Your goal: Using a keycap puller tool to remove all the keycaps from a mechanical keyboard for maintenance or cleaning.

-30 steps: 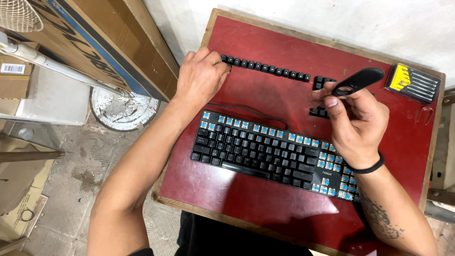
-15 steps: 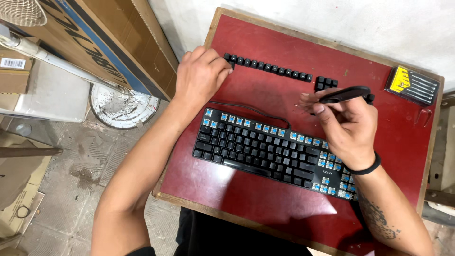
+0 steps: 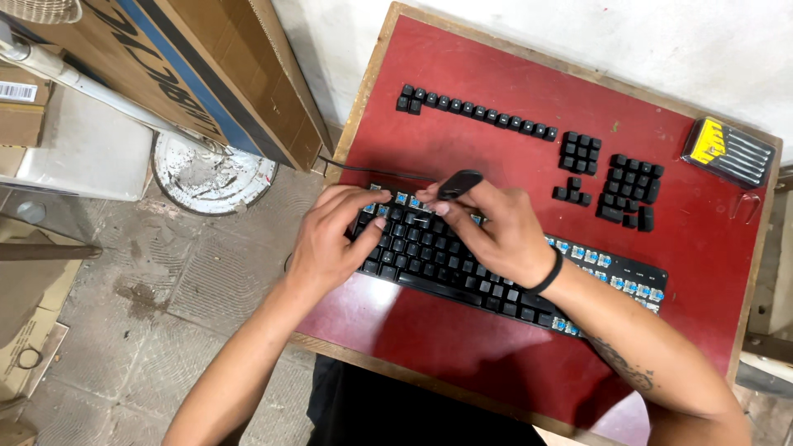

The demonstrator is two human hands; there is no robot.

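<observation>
The right hand [image 3: 496,235] pinched a small black keycap puller [image 3: 459,183] over the far-left corner of a black keyboard [image 3: 496,277], while the left hand [image 3: 330,239] rested with loosely curled fingers on that end, gripping nothing. The keyboard, its top row stripped to blue switches, lay near the front edge of a worn red table [image 3: 462,91] with a raw wooden rim. Pulled black keycaps [image 3: 475,109] stood in a row along the far edge, a yellow-and-black screwdriver case [image 3: 731,151] occupied the far-right corner, and brown cardboard boxes [image 3: 190,74] leaned over the grey tiled floor.
</observation>
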